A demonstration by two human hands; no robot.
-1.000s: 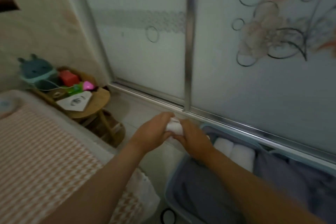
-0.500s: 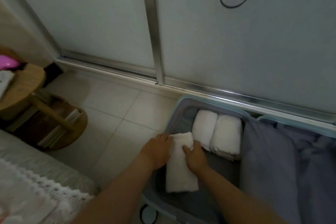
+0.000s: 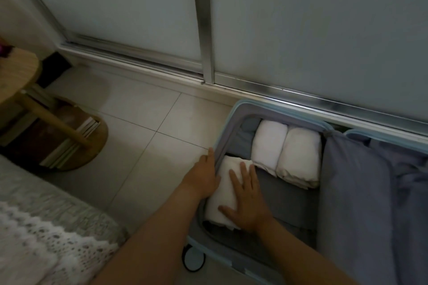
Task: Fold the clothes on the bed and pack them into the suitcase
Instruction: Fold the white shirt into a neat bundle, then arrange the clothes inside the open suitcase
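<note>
Your left hand (image 3: 205, 174) lies straight-fingered along the suitcase (image 3: 234, 113) rim, touching the folded white garment (image 3: 223, 183) inside. Your right hand (image 3: 246, 203) presses it, fingers spread. Two white rolls (image 3: 268, 146) lie at its 1 o'clock.

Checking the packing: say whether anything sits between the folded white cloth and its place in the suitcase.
Nothing visible. The folded white cloth already lies in the suitcase, right hand flat on it, left hand beside.
</note>
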